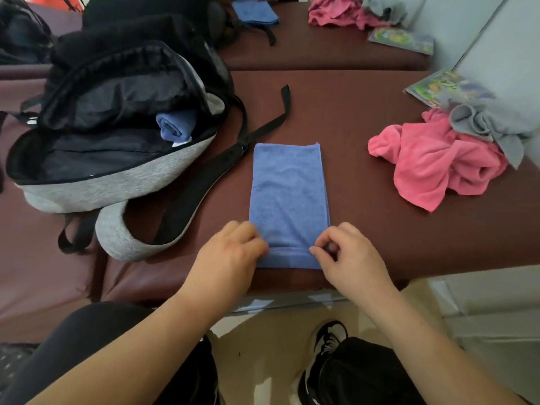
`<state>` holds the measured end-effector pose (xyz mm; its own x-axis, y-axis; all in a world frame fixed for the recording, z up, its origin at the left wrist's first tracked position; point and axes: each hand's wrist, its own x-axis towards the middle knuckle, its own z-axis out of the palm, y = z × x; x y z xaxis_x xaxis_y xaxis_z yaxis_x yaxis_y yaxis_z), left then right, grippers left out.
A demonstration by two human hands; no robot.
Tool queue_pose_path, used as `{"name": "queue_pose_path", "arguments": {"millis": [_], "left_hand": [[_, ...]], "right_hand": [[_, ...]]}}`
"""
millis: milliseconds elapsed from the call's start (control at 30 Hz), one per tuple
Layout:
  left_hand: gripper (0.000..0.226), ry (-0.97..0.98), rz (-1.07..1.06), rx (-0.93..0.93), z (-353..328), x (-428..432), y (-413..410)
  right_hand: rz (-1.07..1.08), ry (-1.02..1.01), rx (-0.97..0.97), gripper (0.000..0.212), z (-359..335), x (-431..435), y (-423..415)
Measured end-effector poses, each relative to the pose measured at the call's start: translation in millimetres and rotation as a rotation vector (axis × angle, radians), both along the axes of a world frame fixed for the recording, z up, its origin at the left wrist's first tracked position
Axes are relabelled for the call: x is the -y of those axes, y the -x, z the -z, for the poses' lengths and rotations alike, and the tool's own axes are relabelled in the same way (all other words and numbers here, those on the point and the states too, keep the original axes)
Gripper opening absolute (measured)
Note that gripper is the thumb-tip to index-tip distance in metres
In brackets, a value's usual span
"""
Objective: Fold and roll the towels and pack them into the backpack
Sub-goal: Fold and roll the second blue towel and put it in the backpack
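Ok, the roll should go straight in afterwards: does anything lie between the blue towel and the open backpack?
Only a shoulder strap lies on the table between the blue towel and the backpack. Its mouth gapes open, with one rolled towel already inside.

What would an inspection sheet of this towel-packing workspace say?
Surface: maroon table.
Job's things: folded blue towel flat near the front edge; open backpack left of it, rolled blue towel inside; crumpled pink towel and grey towel at right.
Clutter: colourful packet behind the grey towel.
Grippers: left hand and right hand each grip a near corner of the folded blue towel.
Cables: nothing seen.
Surroundings: second table beyond, with more towels.
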<state>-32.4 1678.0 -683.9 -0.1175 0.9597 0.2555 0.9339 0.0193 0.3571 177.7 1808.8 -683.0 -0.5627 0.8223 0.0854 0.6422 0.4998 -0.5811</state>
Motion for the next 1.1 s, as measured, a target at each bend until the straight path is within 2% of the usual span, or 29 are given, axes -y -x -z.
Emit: {"name": "queue_pose_path", "arguments": {"millis": [67, 233, 300, 400, 467, 567, 700, 767, 833, 900, 1000, 1100], "left_hand": [[0.017, 0.023, 0.121, -0.109, 2, 2, -8], [0.010, 0.082, 0.066, -0.075, 6, 9, -12], [0.008, 0.078, 0.048, -0.059, 8, 8, -9], [0.013, 0.071, -0.010, 0.005, 7, 4, -6], [0.014, 0.059, -0.018, 0.067, 3, 1, -3], [0.018, 0.062, -0.044, 0.200, -7, 2, -1], [0.023, 0.090, -0.128, 0.391, -10, 7, 0], [0.022, 0.069, -0.162, 0.414, -7, 6, 0], [0.014, 0.051, -0.212, 0.355, -6, 3, 1], [0.006, 0.001, -0.214, 0.155, -7, -2, 1], [0.010, -0.115, -0.085, -0.098, -6, -5, -4], [0.014, -0.031, -0.016, -0.160, -7, 2, -10]], "right_hand": [[-0.085, -0.143, 0.024, 0.011, 1, 5, 1], [-0.268, -0.313, 0.002, 0.007, 4, 1, -4], [-0.288, -0.307, 0.043, 0.013, 0, 1, -9], [-0.282, -0.293, 0.135, 0.034, 0, 4, -13], [-0.279, -0.296, 0.098, 0.027, 2, 5, -12], [-0.256, -0.157, 0.004, 0.024, -1, 6, -10], [-0.071, 0.160, -0.098, 0.007, -7, 8, -7], [-0.004, 0.179, -0.099, 0.013, -6, 8, -4], [0.037, 0.128, -0.045, 0.018, -5, 6, 1], [0.077, 0.146, -0.008, 0.022, -5, 2, 4], [0.121, 0.133, 0.032, 0.028, -8, -3, 8], [0.142, 0.112, 0.099, 0.032, -10, -4, 11]]}}
